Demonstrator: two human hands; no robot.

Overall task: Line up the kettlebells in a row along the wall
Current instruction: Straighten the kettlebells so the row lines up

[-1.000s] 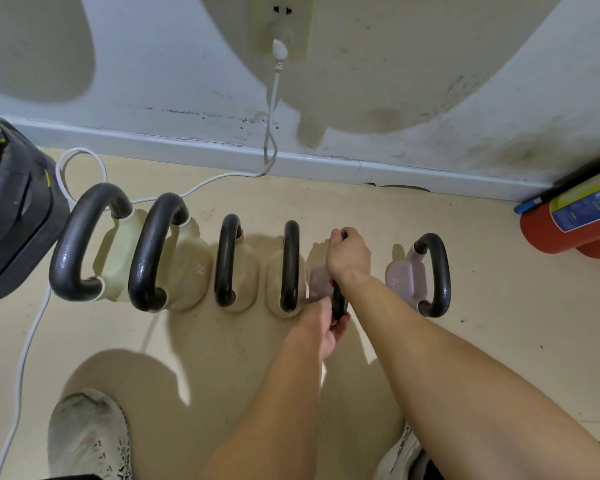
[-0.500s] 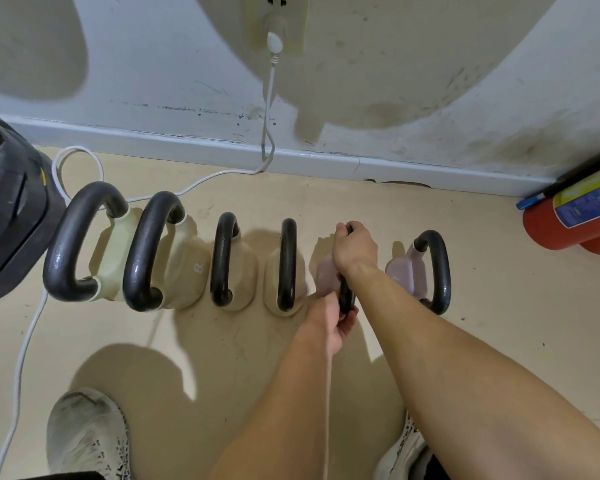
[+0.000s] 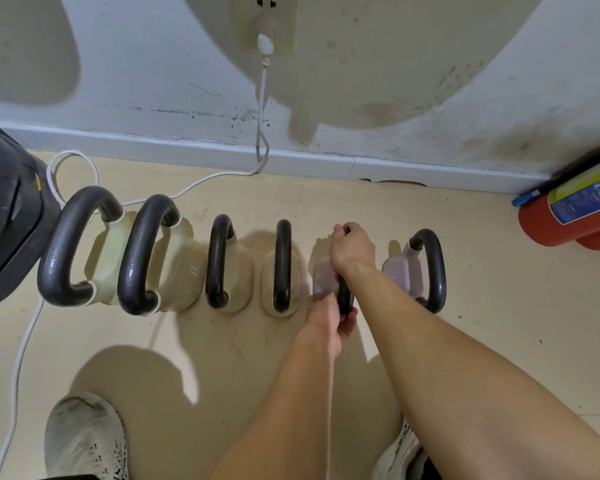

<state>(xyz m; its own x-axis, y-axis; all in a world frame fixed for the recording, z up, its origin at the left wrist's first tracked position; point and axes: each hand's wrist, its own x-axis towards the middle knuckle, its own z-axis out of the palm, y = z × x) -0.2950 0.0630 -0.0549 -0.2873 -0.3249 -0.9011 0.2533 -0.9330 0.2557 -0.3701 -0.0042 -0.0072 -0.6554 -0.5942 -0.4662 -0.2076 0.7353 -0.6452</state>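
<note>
Several kettlebells with black handles stand in a row on the beige floor, a short way out from the wall. From the left: two large cream ones [image 3: 110, 258] [image 3: 181, 268], two smaller beige ones [image 3: 238, 271] [image 3: 269, 282], then two pink ones. My right hand [image 3: 352, 249] grips the far end of the handle of the fifth, pink kettlebell [image 3: 324, 277]. My left hand [image 3: 329, 323] holds the near end of that same handle. Both hands hide most of its body. The last pink kettlebell [image 3: 400, 268] stands just to its right, untouched.
A white cable [image 3: 262, 109] hangs from a wall socket and runs left along the floor behind the large kettlebells. A dark weight stack [image 3: 7, 216] stands at the far left, a red fire extinguisher [image 3: 568, 216] at the right. My shoes [image 3: 84, 438] are at the bottom.
The pink kettlebell and both hands have shifted slightly right, widening the gap to the fourth kettlebell. The grip is unchanged.
</note>
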